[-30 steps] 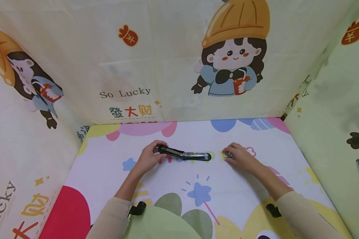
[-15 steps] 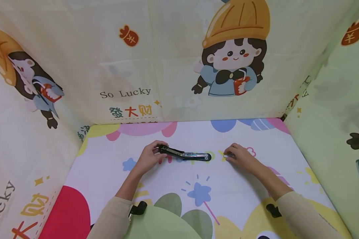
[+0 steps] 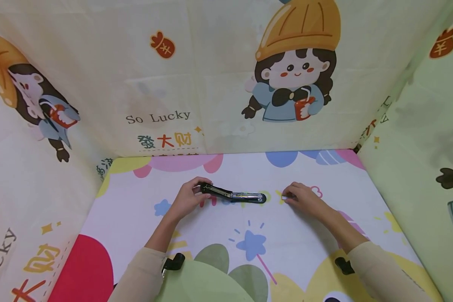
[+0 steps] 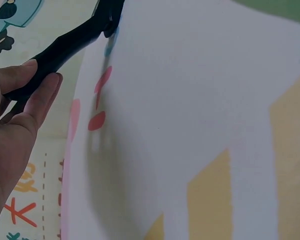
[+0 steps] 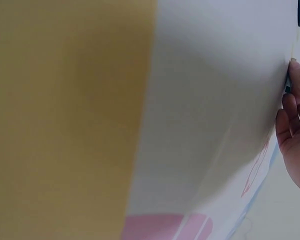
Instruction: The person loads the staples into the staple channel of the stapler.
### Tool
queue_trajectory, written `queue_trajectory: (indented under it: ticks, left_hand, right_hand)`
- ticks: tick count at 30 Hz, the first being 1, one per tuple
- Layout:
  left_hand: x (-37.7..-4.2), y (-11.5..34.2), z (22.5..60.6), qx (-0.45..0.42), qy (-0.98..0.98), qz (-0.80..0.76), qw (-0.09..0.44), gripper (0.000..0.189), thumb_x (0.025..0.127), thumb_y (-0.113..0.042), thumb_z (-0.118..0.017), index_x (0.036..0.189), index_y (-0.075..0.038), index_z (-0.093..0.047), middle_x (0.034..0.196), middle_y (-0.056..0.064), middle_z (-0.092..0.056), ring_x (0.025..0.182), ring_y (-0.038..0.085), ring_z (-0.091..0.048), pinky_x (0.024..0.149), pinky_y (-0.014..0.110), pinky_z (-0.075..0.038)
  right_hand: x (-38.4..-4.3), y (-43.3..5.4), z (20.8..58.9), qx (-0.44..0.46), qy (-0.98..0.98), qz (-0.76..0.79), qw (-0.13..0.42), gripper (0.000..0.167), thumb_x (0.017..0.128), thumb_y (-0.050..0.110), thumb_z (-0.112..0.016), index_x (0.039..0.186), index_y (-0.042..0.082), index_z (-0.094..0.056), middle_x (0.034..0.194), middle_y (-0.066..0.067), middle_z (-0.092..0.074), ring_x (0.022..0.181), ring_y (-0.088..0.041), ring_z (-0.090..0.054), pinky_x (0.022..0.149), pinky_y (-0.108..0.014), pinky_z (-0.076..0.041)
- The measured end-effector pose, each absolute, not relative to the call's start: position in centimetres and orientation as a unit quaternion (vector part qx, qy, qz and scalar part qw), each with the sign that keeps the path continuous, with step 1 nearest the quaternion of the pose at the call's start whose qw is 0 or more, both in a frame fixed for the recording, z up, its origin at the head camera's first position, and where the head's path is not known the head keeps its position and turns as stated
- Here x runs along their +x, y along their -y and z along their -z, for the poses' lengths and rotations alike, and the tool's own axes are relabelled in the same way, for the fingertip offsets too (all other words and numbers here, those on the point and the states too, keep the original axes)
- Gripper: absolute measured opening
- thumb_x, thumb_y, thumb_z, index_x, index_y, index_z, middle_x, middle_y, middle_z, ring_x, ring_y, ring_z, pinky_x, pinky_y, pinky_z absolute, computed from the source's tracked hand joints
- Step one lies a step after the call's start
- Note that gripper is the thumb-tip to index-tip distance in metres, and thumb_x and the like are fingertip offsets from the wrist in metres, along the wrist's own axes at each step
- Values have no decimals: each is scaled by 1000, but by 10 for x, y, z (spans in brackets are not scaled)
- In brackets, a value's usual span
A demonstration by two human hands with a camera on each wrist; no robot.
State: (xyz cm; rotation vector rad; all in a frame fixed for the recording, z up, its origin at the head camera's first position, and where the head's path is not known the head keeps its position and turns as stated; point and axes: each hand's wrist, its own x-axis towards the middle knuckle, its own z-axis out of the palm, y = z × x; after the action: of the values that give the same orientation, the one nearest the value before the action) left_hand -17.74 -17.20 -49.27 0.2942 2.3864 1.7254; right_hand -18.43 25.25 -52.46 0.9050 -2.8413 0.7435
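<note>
A black stapler [image 3: 216,191] lies spread wide at its hinge, its metal rail and channel facing up in the head view. My left hand [image 3: 186,200] grips the left arm of it between thumb and fingers. That raised arm of the stapler [image 4: 67,47] slants up from the hand in the left wrist view. Right of the stapler, my right hand [image 3: 303,199] pinches a small silvery strip [image 3: 284,197], mostly hidden by the fingertips. At the right wrist view's edge, the right hand [image 5: 297,125] is low by the tabletop.
A printed cloth [image 3: 211,226] with coloured shapes covers the table. Pale patterned fabric walls [image 3: 211,96] stand behind and on both sides. Black pieces [image 3: 175,262] sit by the sleeves at the wrists.
The small strip has turned in my right hand's fingers, and less of it shows now. My left hand and the stapler have stayed in place.
</note>
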Motion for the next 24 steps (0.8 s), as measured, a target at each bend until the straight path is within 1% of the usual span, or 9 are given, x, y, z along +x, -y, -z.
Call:
queue_trajectory:
  ticks: [8, 12, 16, 19, 24]
  left_hand:
    - [-178, 171, 490, 94, -805, -579, 94, 41, 91, 6, -73, 128, -9, -66, 137, 17, -59, 118, 35, -68, 95, 32, -58]
    - [-178, 171, 490, 93, -806, -576, 95, 40, 91, 5, -73, 128, -10, -66, 137, 16, -60, 118, 34, -68, 96, 35, -58]
    - [-178, 171, 491, 91, -812, -569, 93, 40, 91, 4, -73, 128, -11, -66, 137, 16, -60, 118, 35, -68, 97, 38, -58]
    - [-178, 171, 491, 93, -813, -568, 91, 40, 92, 3, -73, 129, -10, -66, 137, 16, -60, 119, 36, -68, 97, 38, -58]
    - [-179, 171, 491, 96, -811, -570, 92, 40, 91, 4, -73, 128, -10, -66, 137, 17, -60, 119, 36, -68, 97, 38, -58]
  right_hand:
    - [-183, -252, 525, 270, 933, -239, 14, 17, 87, 5, -81, 102, 7, -73, 95, -3, -67, 88, -19, -63, 83, -40, -57]
    - [-183, -252, 524, 268, 934, -237, 16, 18, 87, 7, -82, 103, 7, -73, 95, -2, -66, 87, -16, -62, 82, -38, -57]
    - [-183, -251, 522, 266, 935, -233, 26, 20, 86, 7, -83, 103, 7, -73, 96, -1, -67, 87, -16, -63, 82, -38, -58]
    - [-184, -250, 516, 268, 934, -233, 36, 20, 86, 6, -82, 104, 6, -73, 96, -3, -68, 88, -18, -66, 82, -40, -58]
    - [-187, -246, 511, 291, 922, -245, 68, 19, 85, 2, -82, 102, 4, -74, 95, -5, -68, 85, -20, -69, 78, -38, -59]
